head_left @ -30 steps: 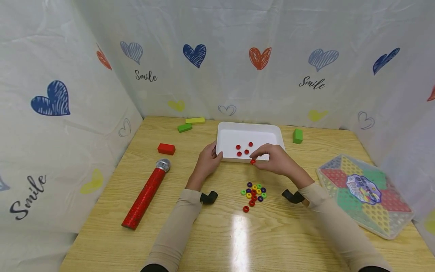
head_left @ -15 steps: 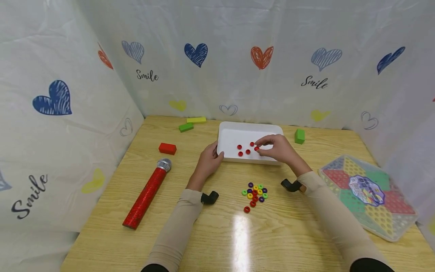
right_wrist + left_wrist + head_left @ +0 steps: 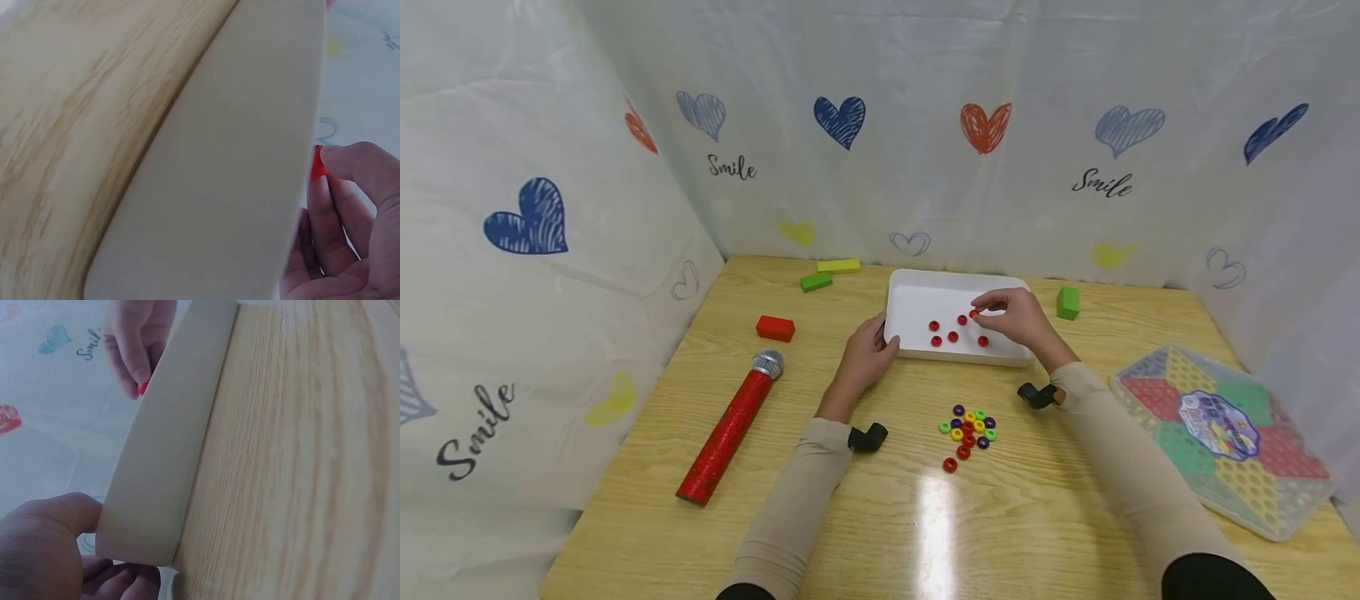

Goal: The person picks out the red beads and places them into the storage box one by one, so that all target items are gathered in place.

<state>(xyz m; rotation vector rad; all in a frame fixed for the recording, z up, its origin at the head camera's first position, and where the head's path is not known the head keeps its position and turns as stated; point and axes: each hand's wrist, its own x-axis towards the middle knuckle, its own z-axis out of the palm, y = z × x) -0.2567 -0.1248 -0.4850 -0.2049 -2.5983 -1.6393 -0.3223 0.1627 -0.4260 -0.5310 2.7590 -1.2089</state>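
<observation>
My left hand [image 3: 867, 358] grips the left end of a white tray [image 3: 901, 292], thumb at the front corner and fingers around the side. Over the tray's right half, my right hand [image 3: 1011, 317] pinches a red bead [image 3: 974, 314] between thumb and finger. The right wrist view shows that bead [image 3: 318, 162] at the thumb tip, partly behind the tray wall [image 3: 212, 162]. Several loose red beads lie on the tray floor, among them one red bead [image 3: 982, 341] near the front right. Seen from the left wrist, the left thumb [image 3: 78, 511] presses the tray's outer wall [image 3: 159, 444].
In front of the tray lies a cluster of purple, yellow, green and red beads [image 3: 968, 428]. A red microphone [image 3: 726, 433] and a red block [image 3: 775, 328] are on the left. Green [image 3: 1068, 302] and yellow [image 3: 838, 266] blocks lie farther back; a hexagonal game board [image 3: 1221, 437] is at right.
From the tray's front edge, my right hand has moved inward and away from me. One more red bead now lies loose at the tray's front right. The left hand keeps its grip.
</observation>
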